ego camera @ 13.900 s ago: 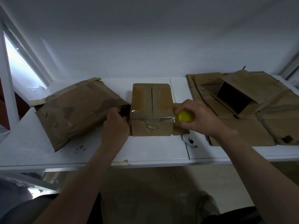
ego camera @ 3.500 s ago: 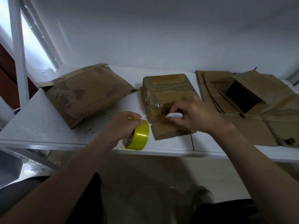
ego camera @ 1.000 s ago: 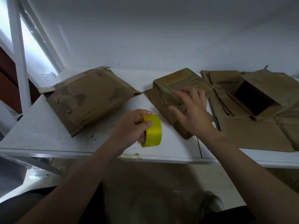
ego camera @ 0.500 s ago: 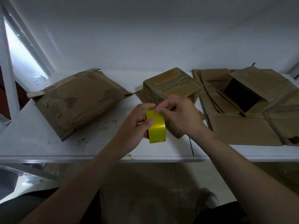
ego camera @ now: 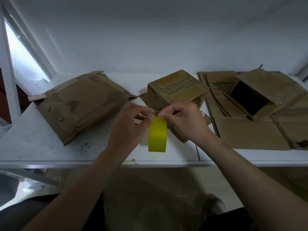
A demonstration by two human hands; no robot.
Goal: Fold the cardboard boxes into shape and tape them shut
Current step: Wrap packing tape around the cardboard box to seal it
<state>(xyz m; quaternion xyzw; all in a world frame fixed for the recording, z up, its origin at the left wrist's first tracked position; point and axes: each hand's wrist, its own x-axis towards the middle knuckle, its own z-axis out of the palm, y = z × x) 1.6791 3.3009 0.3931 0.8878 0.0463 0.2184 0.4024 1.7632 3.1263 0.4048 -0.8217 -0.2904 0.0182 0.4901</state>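
A flattened cardboard stack (ego camera: 80,104) is lying at the left of the white table (ego camera: 33,144). The left hand (ego camera: 128,129) is pinching the top of the yellow tape roll (ego camera: 157,135) near the table's front, and the right hand (ego camera: 185,122) is pinching that same top edge. Just behind them the folded box (ego camera: 176,90) is sitting, with an open box (ego camera: 260,95) at the right.

Tape roll (ego camera: 157,135): yellow, looks plastic, outer face smooth and glossy.
Box (ego camera: 176,90): brown corrugated cardboard, matt, rough. Top skin is torn and the fluting is exposed. Clear tape bands over it show a faint sheen.
Left stack (ego camera: 80,105): same cardboard, matt, scuffed, surface paper peeled in patches.
Right sheets (ego camera: 250,135): cardboard, matt, smoother, creased.
Table (ego camera: 33,144): white, smooth, low sheen, gritty specks.
Wall (ego camera: 150,39): white, matt.
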